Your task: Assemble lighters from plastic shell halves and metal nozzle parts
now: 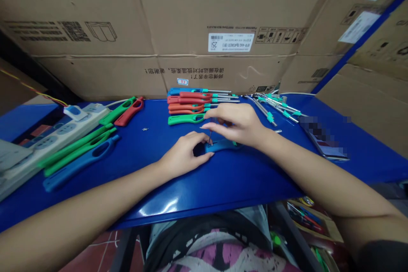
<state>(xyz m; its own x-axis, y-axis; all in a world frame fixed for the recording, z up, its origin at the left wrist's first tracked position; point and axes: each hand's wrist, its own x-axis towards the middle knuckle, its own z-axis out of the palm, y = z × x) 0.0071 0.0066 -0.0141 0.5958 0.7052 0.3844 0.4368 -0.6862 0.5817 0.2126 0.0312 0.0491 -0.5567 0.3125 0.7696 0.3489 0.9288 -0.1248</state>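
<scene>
On the blue tabletop lies a blue lighter handle (223, 145), its right part beneath my right hand. The thumb and fingers of my left hand (186, 153) close around the handle's left end. My right hand (237, 123) is above it, fingers pinched on a thin dark rod (210, 137). That rod stands nearly upright with its lower tip at the handle's left end; its upper part is hidden by my fingers. Just behind my hands is a row of assembled lighters, including a green lighter (185, 119) and a red lighter (191, 98).
Loose metal lighter tubes (280, 108) with teal parts lie at the back right, near a phone (323, 140). At the left are green and blue lighter shells (81, 163) beside a white power strip (60, 136). A cardboard box (127, 42) walls off the back.
</scene>
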